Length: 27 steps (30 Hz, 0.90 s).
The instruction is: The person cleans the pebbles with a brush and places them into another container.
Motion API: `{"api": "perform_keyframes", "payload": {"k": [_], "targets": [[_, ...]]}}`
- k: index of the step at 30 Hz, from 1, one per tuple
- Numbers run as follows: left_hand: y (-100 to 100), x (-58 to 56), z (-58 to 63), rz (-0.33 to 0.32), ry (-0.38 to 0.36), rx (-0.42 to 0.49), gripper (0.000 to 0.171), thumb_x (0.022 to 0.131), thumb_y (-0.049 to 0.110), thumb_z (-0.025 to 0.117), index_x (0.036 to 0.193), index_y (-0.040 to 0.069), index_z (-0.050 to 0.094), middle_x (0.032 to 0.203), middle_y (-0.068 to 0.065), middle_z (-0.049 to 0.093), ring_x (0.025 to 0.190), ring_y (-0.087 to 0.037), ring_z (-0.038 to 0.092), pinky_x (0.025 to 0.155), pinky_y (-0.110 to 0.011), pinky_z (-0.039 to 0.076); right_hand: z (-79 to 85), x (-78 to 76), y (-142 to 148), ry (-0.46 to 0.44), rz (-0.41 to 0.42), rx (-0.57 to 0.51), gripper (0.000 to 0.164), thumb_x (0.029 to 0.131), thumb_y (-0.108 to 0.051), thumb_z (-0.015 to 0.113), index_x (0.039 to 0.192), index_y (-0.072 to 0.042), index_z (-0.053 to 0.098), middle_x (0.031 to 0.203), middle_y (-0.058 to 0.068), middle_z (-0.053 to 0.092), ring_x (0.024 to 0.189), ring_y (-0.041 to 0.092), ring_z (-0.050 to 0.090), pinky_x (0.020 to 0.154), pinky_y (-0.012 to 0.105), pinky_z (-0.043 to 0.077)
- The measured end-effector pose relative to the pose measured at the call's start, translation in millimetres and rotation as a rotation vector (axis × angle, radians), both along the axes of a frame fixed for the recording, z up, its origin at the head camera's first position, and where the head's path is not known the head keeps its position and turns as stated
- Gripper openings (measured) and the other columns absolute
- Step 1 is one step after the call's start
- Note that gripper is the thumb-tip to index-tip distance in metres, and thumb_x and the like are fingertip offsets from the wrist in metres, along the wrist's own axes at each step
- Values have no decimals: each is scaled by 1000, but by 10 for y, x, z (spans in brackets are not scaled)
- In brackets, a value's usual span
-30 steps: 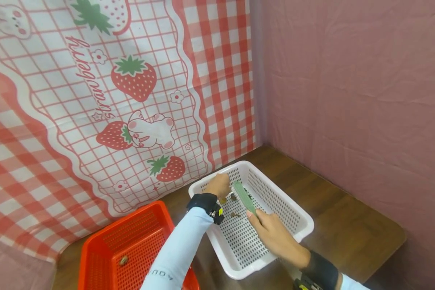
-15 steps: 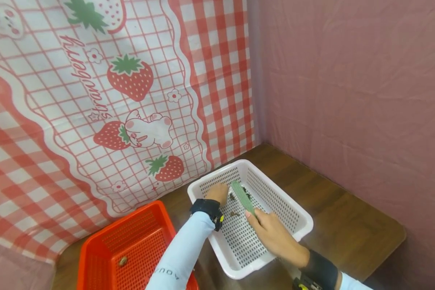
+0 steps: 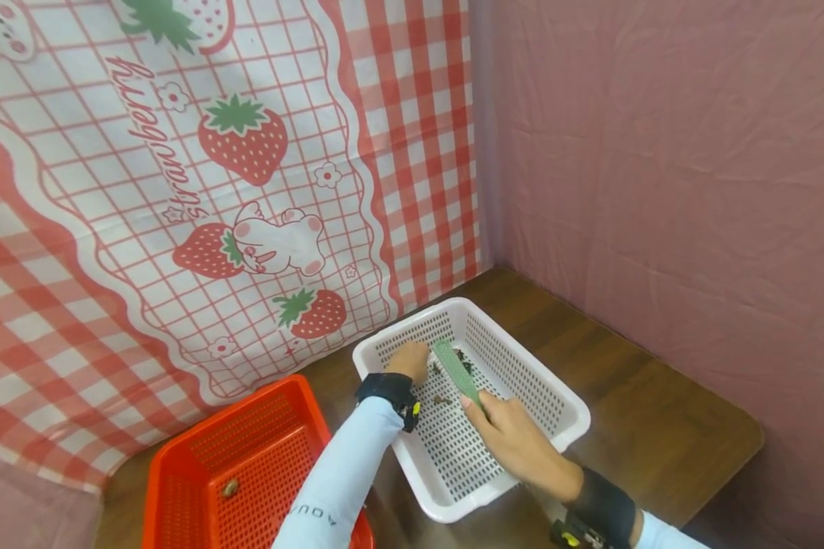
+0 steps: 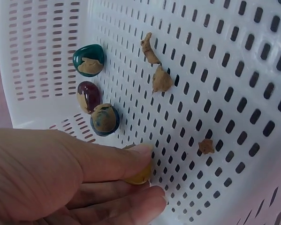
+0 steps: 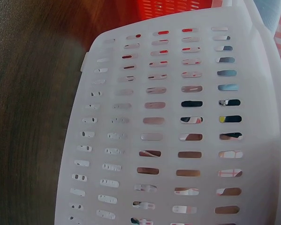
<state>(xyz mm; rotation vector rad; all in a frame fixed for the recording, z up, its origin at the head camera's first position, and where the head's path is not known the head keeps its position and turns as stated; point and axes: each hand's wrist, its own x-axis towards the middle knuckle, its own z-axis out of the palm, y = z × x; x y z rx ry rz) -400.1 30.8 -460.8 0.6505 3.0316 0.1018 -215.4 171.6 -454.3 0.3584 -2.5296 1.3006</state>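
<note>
My left hand [image 3: 410, 361] is inside the white plastic basket [image 3: 426, 497]. In the left wrist view its thumb and fingers pinch a smooth yellow stone [image 4: 141, 177], partly hidden by the thumb. A green stone [image 4: 96, 50], a dark red stone [image 4: 92, 93] and a blue stone [image 4: 113, 133] lie nearby, each with a tan crust on it. My right hand [image 3: 518, 442] grips the handle of a green brush [image 3: 457, 372], its head close beside the left hand. Whether the bristles touch the stone cannot be seen. The right wrist view shows only the basket's perforated wall, with the hand hidden.
Loose tan flakes [image 4: 162, 80] and a smaller crumb [image 4: 206, 146] lie on the basket floor. A red basket [image 3: 268, 465] stands to the left, holding a small brownish lump [image 3: 230, 488]. Cloths hang behind the wooden table [image 3: 659, 427] and along its right side.
My left hand has dropped slightly lower in the white basket, and the yellow stone is now covered in the head view. The brush has shifted a little left, still in my right hand.
</note>
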Motion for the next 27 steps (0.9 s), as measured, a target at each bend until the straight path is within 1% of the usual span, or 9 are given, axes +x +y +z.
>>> {"api": "perform_keyframes", "payload": {"k": [4, 8, 11, 14, 18, 20, 23, 25, 27], "targets": [[-7, 16, 15, 9, -10, -18, 19, 81, -1, 70, 99, 5, 67, 89, -9, 67, 76, -20, 60, 78, -35, 54, -5, -3, 3, 15, -5, 16, 30, 102, -40, 42, 81, -21, 54, 54, -12, 47, 42, 2, 47, 37, 22, 39], [-2, 24, 3, -3, 11, -55, 18, 81, 0, 69, 99, 4, 68, 91, -10, 68, 81, -21, 63, 79, -34, 54, -19, -6, 2, 23, -6, 25, 32, 102, -40, 42, 81, -19, 55, 55, -13, 47, 44, 1, 48, 39, 22, 41], [10, 20, -10, -1, 15, -60, 19, 81, 0, 70, 100, 4, 68, 94, -11, 68, 85, -22, 64, 81, -35, 54, -28, -5, 3, 28, -5, 24, 32, 102, -39, 42, 81, -19, 54, 56, -13, 48, 45, 1, 49, 40, 22, 43], [15, 10, -33, 7, -4, -52, 26, 77, 0, 75, 102, 5, 67, 96, -11, 68, 88, -23, 64, 83, -36, 53, -39, 0, 3, 34, -7, 17, 31, 102, -39, 43, 79, -20, 53, 55, -13, 47, 44, 1, 49, 39, 22, 42], [14, 7, -57, 21, -35, -32, 34, 71, 4, 82, 102, 5, 66, 96, -9, 68, 85, -21, 62, 81, -35, 53, -50, 5, 2, 40, -1, 12, 32, 102, -38, 43, 79, -18, 53, 55, -12, 46, 44, 1, 48, 38, 22, 41], [11, 11, -56, 22, -40, -21, 33, 73, 8, 81, 102, 4, 66, 96, -9, 67, 85, -21, 62, 80, -34, 53, -52, 7, 2, 35, 6, 8, 32, 102, -38, 43, 80, -18, 54, 55, -13, 46, 44, 1, 48, 38, 22, 42], [5, 17, -40, 16, -32, -7, 33, 76, 12, 80, 104, 3, 64, 97, -10, 66, 88, -23, 62, 83, -36, 52, -52, 3, 4, 36, 12, 8, 32, 102, -38, 42, 81, -17, 55, 55, -12, 46, 44, 1, 48, 37, 22, 40], [0, 18, -25, 6, -23, -3, 30, 79, 11, 77, 104, 3, 64, 96, -11, 66, 89, -24, 62, 83, -36, 52, -50, 0, 5, 34, 14, 8, 33, 102, -38, 42, 81, -16, 55, 55, -12, 47, 43, 1, 47, 37, 22, 40], [-5, 9, -20, 1, -19, 2, 28, 79, 7, 75, 103, 3, 63, 94, -11, 65, 86, -23, 62, 82, -36, 53, -47, -4, 5, 31, 16, 7, 34, 102, -39, 41, 81, -16, 54, 55, -11, 47, 44, 1, 48, 37, 22, 40]]}}
